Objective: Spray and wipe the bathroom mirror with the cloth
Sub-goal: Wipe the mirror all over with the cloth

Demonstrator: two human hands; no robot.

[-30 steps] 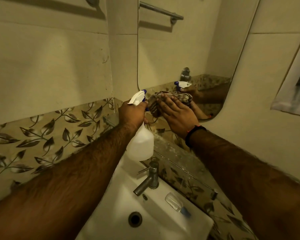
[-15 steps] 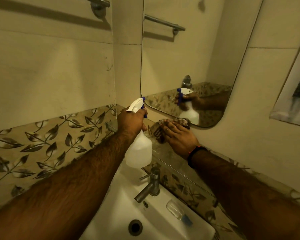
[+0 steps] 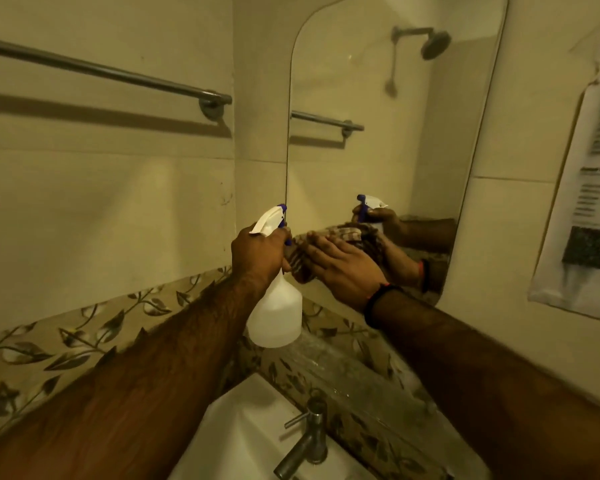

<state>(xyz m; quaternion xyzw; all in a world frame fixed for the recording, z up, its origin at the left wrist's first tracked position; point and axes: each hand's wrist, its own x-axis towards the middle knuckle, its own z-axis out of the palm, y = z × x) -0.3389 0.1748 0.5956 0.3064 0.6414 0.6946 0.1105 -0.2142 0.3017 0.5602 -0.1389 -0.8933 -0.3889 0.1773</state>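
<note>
The tall mirror [image 3: 378, 143] with rounded corners hangs on the wall ahead. My left hand [image 3: 257, 252] grips the neck of a white spray bottle [image 3: 276, 315] with a blue trigger, held upright just left of the mirror's lower edge. My right hand [image 3: 343, 266] lies flat with straight fingers on a checked cloth [image 3: 300, 265] and presses it against the bottom of the mirror. Most of the cloth is hidden under that hand. Both hands and the bottle are reflected in the glass.
A white sink [image 3: 243, 434] with a metal tap [image 3: 309, 441] sits below. A leaf-patterned ledge [image 3: 354, 372] runs under the mirror. A towel bar [image 3: 101, 72] crosses the left wall. A printed paper sheet [image 3: 589, 202] hangs at the right.
My right hand moved the cloth down from the mirror's lower part to the ledge, then back up onto the bottom of the glass. The view has tilted upward. The bottle stayed in my left hand.
</note>
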